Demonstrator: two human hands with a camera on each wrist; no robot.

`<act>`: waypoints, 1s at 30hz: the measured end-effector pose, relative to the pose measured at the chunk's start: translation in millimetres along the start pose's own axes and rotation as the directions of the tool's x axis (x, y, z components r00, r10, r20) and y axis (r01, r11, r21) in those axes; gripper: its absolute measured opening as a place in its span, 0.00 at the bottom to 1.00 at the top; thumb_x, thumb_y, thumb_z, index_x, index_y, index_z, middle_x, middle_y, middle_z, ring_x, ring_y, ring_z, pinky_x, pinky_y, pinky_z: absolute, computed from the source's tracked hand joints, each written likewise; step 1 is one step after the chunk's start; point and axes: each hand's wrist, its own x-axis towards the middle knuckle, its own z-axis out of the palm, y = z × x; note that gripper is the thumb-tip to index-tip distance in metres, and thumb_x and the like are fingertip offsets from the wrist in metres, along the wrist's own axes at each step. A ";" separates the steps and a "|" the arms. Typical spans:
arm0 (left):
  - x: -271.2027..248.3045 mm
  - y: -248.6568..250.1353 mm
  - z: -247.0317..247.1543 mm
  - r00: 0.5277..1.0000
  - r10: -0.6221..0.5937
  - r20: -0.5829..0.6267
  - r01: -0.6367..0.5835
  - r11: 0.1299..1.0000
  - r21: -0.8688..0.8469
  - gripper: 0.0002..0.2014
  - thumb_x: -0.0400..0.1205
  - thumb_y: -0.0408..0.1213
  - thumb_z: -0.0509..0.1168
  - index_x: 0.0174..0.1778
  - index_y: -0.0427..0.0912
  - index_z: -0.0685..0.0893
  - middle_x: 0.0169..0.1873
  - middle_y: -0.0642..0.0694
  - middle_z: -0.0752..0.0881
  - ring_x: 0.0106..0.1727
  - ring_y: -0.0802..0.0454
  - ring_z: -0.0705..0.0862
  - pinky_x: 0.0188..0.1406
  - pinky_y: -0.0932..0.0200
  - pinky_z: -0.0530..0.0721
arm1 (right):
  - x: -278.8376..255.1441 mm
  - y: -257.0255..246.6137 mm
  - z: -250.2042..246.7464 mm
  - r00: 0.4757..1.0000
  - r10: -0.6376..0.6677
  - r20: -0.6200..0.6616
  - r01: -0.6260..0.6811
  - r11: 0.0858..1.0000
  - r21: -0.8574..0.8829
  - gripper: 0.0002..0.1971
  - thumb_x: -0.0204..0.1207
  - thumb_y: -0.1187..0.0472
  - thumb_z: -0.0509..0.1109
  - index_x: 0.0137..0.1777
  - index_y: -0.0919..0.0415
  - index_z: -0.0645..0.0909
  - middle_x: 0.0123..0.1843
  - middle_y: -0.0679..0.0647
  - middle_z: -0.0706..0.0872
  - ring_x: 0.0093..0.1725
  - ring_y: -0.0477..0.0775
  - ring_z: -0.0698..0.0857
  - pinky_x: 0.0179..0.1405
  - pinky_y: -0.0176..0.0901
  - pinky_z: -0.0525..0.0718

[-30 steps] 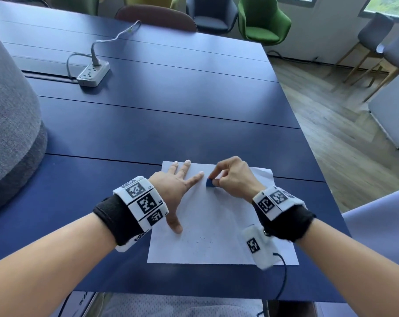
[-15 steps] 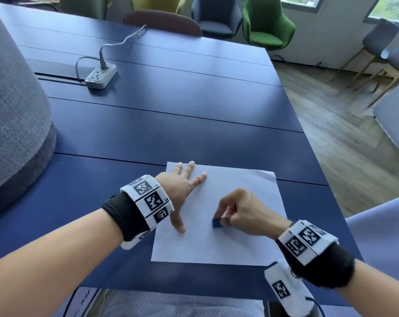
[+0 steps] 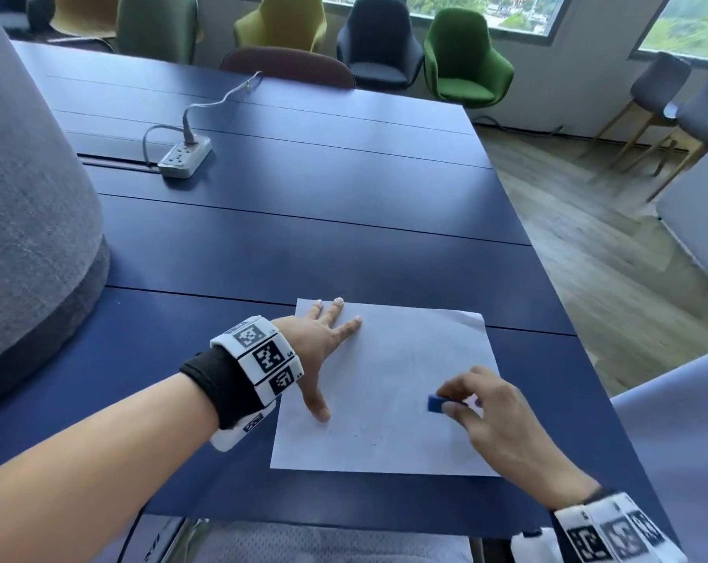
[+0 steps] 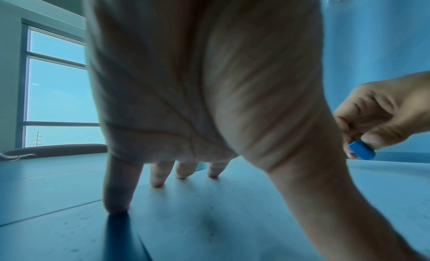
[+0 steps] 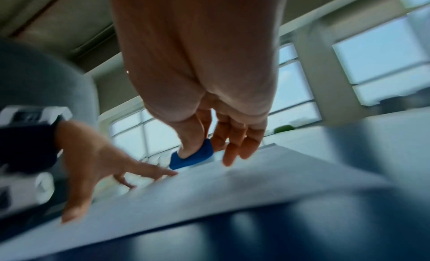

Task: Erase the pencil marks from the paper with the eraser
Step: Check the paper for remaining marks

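Chairs and windows ring a room whose dark blue counter (image 3: 263, 237) carries a white sheet of paper (image 3: 384, 359) near its front edge, with a power strip (image 3: 185, 155) lying well apart toward the far side. Pinning the paper's left part, the left hand (image 3: 319, 347) lies spread, fingers straight and fingertips (image 4: 158, 182) pressing down, thumb reaching back toward the near edge. Over the paper's right part, the right hand (image 3: 490, 412) pinches a small blue eraser (image 3: 435, 403) between thumb and fingers; from the left wrist view the eraser looks to be just off the sheet, though blur makes that hard to settle. Faint dark specks, which may be pencil marks or eraser crumbs, lie near the front edge, between the two hands and closer to the left thumb. From the eraser, then, those specks lie leftward and a little nearer the person, so the right hand would have to travel toward the left thumb to reach them. Being the eraser's holder, the right hand is the one placed to make that stroke.
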 end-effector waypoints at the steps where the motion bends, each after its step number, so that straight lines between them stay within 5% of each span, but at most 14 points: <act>1: -1.5 -0.5 -0.2 1.000 -0.001 0.005 0.001 1.000 0.002 0.73 0.59 0.60 0.82 0.84 0.54 0.30 0.82 0.47 0.26 0.84 0.45 0.31 0.82 0.39 0.57 | -6.4 2.2 1.2 1.000 -0.004 -0.028 0.005 1.000 0.023 0.11 0.77 0.66 0.71 0.43 0.46 0.80 0.49 0.41 0.81 0.52 0.31 0.79 0.50 0.18 0.72; 7: -14.0 -10.2 -4.6 0.999 -0.012 0.038 0.012 1.000 -0.011 0.68 0.67 0.57 0.80 0.84 0.44 0.32 0.83 0.46 0.28 0.84 0.51 0.34 0.84 0.47 0.53 | -27.0 11.3 18.8 0.998 0.002 -0.066 0.006 0.993 0.117 0.16 0.79 0.69 0.66 0.43 0.43 0.75 0.65 0.38 0.79 0.61 0.31 0.81 0.54 0.19 0.74; 11: -41.1 9.0 4.7 0.990 0.083 -0.111 -0.084 0.996 -0.007 0.52 0.80 0.50 0.70 0.85 0.38 0.37 0.83 0.40 0.31 0.85 0.49 0.37 0.83 0.54 0.51 | -27.2 16.0 20.6 0.996 0.007 -0.090 0.004 0.992 0.127 0.18 0.80 0.70 0.63 0.43 0.42 0.72 0.66 0.40 0.80 0.66 0.35 0.78 0.56 0.18 0.73; 15: -62.3 67.6 42.1 0.951 0.222 -0.216 -0.232 0.972 -0.022 0.49 0.82 0.65 0.55 0.85 0.44 0.33 0.81 0.44 0.26 0.83 0.49 0.28 0.84 0.49 0.38 | -27.6 19.8 20.8 0.997 0.014 -0.076 -0.003 0.989 0.151 0.20 0.81 0.70 0.63 0.44 0.38 0.71 0.67 0.38 0.80 0.69 0.31 0.75 0.56 0.16 0.71; 18: -51.8 111.1 68.8 0.938 0.218 -0.269 -0.245 0.967 -0.073 0.50 0.71 0.73 0.34 0.84 0.47 0.32 0.80 0.47 0.24 0.80 0.49 0.22 0.81 0.41 0.32 | -28.2 24.6 22.7 0.997 0.022 -0.079 -0.008 0.986 0.168 0.18 0.81 0.69 0.64 0.43 0.40 0.71 0.69 0.39 0.80 0.71 0.25 0.71 0.57 0.11 0.67; 19: -44.8 120.7 76.9 0.931 0.205 -0.302 -0.238 0.968 -0.076 0.50 0.72 0.73 0.32 0.85 0.45 0.36 0.81 0.46 0.27 0.82 0.47 0.26 0.81 0.38 0.32 | -28.5 25.0 23.2 0.997 0.019 -0.073 -0.006 0.984 0.178 0.18 0.81 0.69 0.64 0.43 0.40 0.71 0.69 0.39 0.80 0.70 0.21 0.68 0.57 0.11 0.66; 22: -28.4 131.0 99.6 0.936 0.173 -0.307 -0.208 0.975 -0.084 0.44 0.83 0.69 0.32 0.82 0.42 0.67 0.83 0.41 0.61 0.84 0.43 0.59 0.73 0.34 0.55 | -28.7 25.2 23.1 0.998 0.015 -0.056 -0.002 0.976 0.217 0.18 0.81 0.70 0.63 0.45 0.42 0.72 0.69 0.41 0.80 0.67 0.12 0.64 0.59 0.09 0.63; 23: -24.6 130.6 105.4 0.926 0.163 -0.339 -0.200 0.977 -0.077 0.42 0.84 0.68 0.33 0.80 0.44 0.71 0.81 0.42 0.67 0.82 0.46 0.63 0.71 0.35 0.58 | -29.1 24.4 22.5 0.999 0.015 -0.048 -0.004 0.974 0.228 0.18 0.81 0.71 0.63 0.45 0.42 0.72 0.69 0.41 0.80 0.66 0.11 0.63 0.58 0.08 0.62; 26: -26.4 112.2 114.6 0.899 0.103 -0.426 -0.148 0.986 -0.072 0.39 0.85 0.67 0.36 0.81 0.44 0.69 0.80 0.46 0.70 0.82 0.50 0.62 0.70 0.39 0.60 | -29.5 22.3 21.8 0.999 0.023 -0.040 -0.012 0.966 0.257 0.19 0.81 0.72 0.63 0.44 0.42 0.72 0.68 0.41 0.80 0.64 0.10 0.63 0.57 0.07 0.62; 30: -37.5 67.2 132.2 0.865 -0.150 -0.479 0.088 0.985 -0.150 0.39 0.87 0.64 0.39 0.81 0.34 0.66 0.80 0.40 0.68 0.81 0.48 0.62 0.70 0.37 0.59 | -29.7 21.2 22.3 0.999 0.033 -0.036 -0.022 0.959 0.282 0.20 0.81 0.73 0.62 0.43 0.41 0.73 0.69 0.40 0.79 0.66 0.12 0.63 0.57 0.08 0.62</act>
